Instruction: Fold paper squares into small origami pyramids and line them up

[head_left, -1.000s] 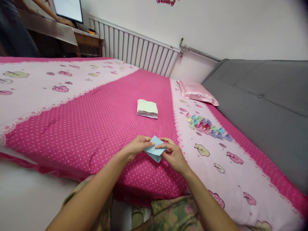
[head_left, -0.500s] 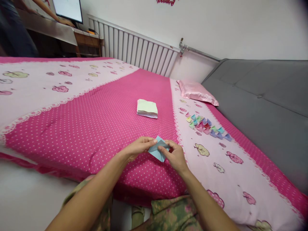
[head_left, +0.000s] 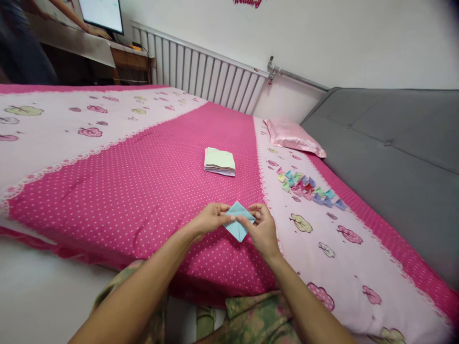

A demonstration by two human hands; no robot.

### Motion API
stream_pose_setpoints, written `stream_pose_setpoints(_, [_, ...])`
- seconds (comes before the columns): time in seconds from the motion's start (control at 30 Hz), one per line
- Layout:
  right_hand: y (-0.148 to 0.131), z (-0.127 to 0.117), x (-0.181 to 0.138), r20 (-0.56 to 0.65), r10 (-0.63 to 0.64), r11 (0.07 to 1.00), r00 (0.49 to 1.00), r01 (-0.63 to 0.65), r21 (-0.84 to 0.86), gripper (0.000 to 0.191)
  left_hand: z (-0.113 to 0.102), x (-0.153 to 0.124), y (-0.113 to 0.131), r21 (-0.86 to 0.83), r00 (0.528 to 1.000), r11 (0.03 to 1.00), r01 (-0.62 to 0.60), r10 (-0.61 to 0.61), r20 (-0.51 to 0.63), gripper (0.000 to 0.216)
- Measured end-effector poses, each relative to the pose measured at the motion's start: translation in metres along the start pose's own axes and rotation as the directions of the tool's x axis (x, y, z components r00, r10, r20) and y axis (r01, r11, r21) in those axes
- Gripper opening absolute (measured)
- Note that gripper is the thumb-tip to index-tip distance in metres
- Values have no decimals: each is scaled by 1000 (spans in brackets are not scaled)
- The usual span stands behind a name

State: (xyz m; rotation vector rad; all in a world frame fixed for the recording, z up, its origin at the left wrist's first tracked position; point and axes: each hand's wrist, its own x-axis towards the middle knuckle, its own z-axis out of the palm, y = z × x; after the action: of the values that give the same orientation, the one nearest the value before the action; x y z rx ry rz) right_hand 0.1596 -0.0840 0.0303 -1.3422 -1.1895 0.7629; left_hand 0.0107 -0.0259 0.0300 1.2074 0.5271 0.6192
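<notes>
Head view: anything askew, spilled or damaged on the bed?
Nothing looks spilled or damaged. Only slight untidiness: the paper stack has edges that don't line up exactly, and the small folded papers sit in loose, uneven rows. The blue folded paper, held by left hand and right hand, shows no visible tear.

white wall [head_left: 358, 43], slatted radiator [head_left: 201, 67], grey padded headboard [head_left: 390, 162], pink bed [head_left: 161, 177], monitor [head_left: 102, 14] on desk [head_left: 131, 58]

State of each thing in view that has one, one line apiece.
Light blue paper diamond, folded, creased, held
Left hand, gripping its left side
Right hand, gripping its right side
Square paper stack, pale green on top, lying flat
Small multicoloured folded-paper pieces, clustered
Pink satin pillow, lying flat
Black-framed monitor, screen lit
</notes>
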Motion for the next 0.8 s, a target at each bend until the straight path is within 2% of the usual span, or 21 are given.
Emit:
stream_pose_setpoints(0.27, [-2, -1, 0, -4, 30, 997, 1000, -30, 71, 44, -2, 2, -3, 7, 993, 1000, 31, -30, -110, 35])
stream_pose_setpoints(0.47, [-2, -1, 1, -2, 48, 989, 999, -47, 140, 39, 2, 1, 3, 16, 985, 1000, 24, -21, -174, 30])
stream_pose_setpoints(0.63, [-6, -3, 2, 3, 55, 992, 998, -55, 110, 29, 1, 0, 4, 24, 981, 999, 26, -21, -195, 36])
stream_pose_setpoints(0.8, [-7, -5, 3, 9, 66, 995, 998, -66, 74, 28, 1, 2, 2, 29, 977, 1000, 11, -4, -214, 40])
